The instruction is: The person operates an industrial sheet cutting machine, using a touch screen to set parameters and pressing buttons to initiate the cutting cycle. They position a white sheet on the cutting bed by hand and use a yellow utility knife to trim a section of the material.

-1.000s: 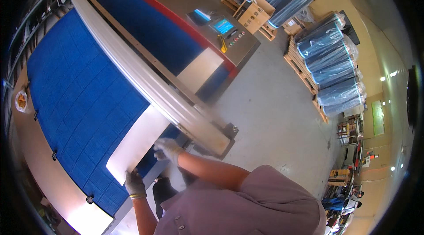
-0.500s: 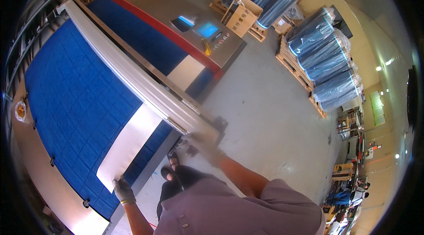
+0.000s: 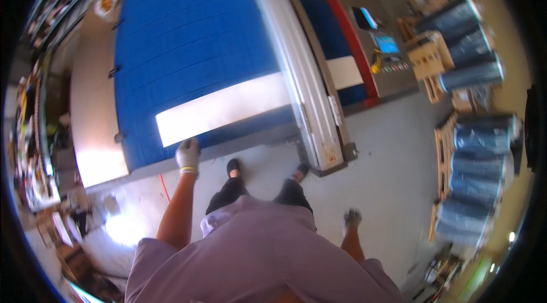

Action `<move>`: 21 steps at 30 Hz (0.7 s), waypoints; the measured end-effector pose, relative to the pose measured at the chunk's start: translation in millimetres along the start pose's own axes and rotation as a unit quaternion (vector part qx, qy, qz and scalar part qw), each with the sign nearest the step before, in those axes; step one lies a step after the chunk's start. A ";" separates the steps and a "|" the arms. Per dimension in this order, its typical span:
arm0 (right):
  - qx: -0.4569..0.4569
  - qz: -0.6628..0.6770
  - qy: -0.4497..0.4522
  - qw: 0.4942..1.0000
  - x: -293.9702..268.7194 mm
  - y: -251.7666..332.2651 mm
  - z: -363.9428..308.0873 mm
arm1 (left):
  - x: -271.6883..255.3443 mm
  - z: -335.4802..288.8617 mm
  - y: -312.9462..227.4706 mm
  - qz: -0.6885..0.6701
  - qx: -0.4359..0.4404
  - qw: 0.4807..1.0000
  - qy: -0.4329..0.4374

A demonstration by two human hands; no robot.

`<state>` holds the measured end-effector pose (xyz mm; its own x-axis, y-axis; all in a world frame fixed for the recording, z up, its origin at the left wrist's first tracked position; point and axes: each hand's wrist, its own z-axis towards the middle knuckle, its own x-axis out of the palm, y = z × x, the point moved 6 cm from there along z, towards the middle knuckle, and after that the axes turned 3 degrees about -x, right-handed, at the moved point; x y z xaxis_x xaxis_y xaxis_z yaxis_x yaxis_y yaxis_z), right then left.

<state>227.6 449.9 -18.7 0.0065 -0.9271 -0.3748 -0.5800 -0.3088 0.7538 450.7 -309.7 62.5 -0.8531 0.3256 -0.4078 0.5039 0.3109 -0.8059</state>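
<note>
- The white sheet (image 3: 222, 110) lies on the blue top of the table (image 3: 188, 46), close to the near edge, with a strip of blue showing between.
- Its long axis runs roughly along that near edge, rightward and slightly away from the person. Its right part passes beneath the pale beam (image 3: 285, 41); a white piece (image 3: 345, 72) in line with it shows beyond. The beam hides whether the two are one.
- The gloved left hand (image 3: 188, 156) is the nearer, at the table's near edge by the sheet's left end. From this grip the near left corner lies just to the left, and most of the length lies to the right and away.
- Left grip: fingertips at the sheet's near edge; whether they pinch it or only rest beside it cannot be told.
- The gloved right hand (image 3: 352, 220) hangs off the table, above the floor (image 3: 393, 189), right of the beam's near end and well apart from the sheet. Right grip: blurred, finger state cannot be told.
- Black clips (image 3: 113, 71) sit along the blue top's left edge.
</note>
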 end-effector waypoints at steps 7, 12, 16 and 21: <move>0.315 -0.009 0.025 0.949 -150.3 -114.1 61.9 | 133.4 -89.1 -97.0 0.384 0.202 0.892 -0.122; 0.057 -0.073 0.082 0.992 -117.8 105.7 179.1 | 160.2 -98.8 -83.1 0.429 0.115 0.850 -0.281; -0.009 -0.178 0.103 0.979 -84.6 211.6 275.7 | 161.6 -91.8 -90.7 0.432 0.070 0.861 -0.258; -0.308 -0.307 0.109 0.894 -28.3 287.8 379.6 | 224.6 -80.5 -101.1 0.424 0.105 0.873 -0.217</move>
<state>-248.8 467.9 4.1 0.3664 -0.5420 -0.7563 0.1448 -0.7697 0.6217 219.1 -196.2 87.0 -0.1800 -0.0242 -0.9834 0.9820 -0.0624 -0.1782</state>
